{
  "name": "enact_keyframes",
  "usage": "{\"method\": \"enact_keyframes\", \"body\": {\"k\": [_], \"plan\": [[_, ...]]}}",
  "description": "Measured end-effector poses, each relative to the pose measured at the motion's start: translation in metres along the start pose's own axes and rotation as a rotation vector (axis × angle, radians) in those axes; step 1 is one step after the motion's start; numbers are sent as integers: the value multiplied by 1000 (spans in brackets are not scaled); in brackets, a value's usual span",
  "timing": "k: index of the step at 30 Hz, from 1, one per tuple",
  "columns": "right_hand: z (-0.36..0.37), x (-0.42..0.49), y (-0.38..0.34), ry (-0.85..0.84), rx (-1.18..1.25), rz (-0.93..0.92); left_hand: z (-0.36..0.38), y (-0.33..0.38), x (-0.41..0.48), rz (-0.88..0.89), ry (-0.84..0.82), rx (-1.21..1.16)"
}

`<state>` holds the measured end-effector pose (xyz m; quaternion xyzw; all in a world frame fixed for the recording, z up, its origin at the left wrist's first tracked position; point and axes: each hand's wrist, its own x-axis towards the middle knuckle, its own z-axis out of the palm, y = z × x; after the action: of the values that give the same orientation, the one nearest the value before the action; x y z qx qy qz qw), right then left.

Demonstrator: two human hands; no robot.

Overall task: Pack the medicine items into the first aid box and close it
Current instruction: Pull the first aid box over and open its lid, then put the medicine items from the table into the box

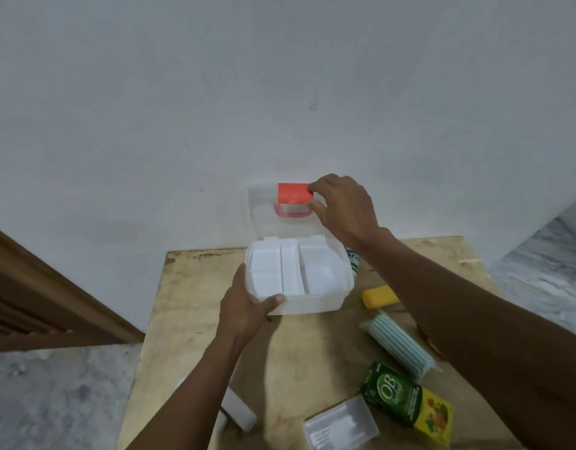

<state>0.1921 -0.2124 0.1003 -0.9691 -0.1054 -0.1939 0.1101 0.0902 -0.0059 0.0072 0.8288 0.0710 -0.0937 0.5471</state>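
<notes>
1. The first aid box [299,277] sits open on the bench [195,287], far edge.
2. Left hand [247,306] grips its front-left corner.
3. Right hand [345,206] pinches the raised lid [263,209], seemingly at the red latch [294,193].

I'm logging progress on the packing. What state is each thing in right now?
First aid box: open, tray compartments empty.
Lid: raised upright, held by right hand at the red latch.
Left hand: gripping the box's front-left corner.
Green OB herbal carton: lying unpacked on the table.
Yellow case: shut, unpacked.
</notes>
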Motion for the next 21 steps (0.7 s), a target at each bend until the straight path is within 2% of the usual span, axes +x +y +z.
{"method": "enact_keyframes", "body": {"k": [14, 21], "plan": [[-9, 0, 7, -145, -17, 20, 8, -11, 2, -114, 50, 33], [-12, -13, 13, -175, 40, 90, 5, -5, 5, -99, -28, 115]]}}
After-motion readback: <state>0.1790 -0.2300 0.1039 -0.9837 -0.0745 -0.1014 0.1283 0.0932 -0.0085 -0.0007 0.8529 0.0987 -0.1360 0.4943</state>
